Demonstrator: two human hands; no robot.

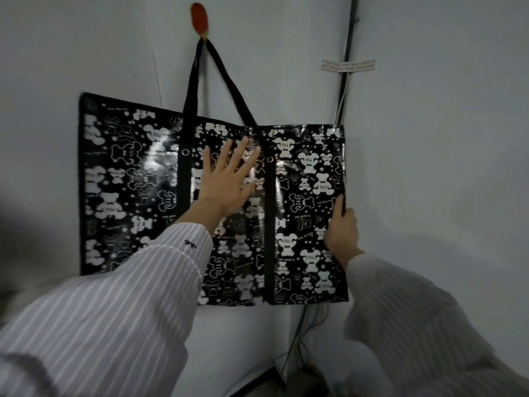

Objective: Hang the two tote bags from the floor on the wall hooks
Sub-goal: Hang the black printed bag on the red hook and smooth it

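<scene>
One tote (pixel 137 179) hangs flat on the wall (pixel 429 167), its handles (pixel 217 78) looped over the red hook (pixel 199 20) above the fingertips. Left hand (pixel 226 181) lies on it, fingers splayed, gripping nothing. Right hand (pixel 342 232) pinches the tote's right edge.

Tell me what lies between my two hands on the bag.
In the head view, one vertical black strap runs between left hand and right hand on the glossy bear-print tote bag.

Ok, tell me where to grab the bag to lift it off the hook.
Take the strap loop just below the red hook, coming from the front and lifting up. The bag hangs flat on the wall by that strap alone, so the loop must clear the hook.
</scene>
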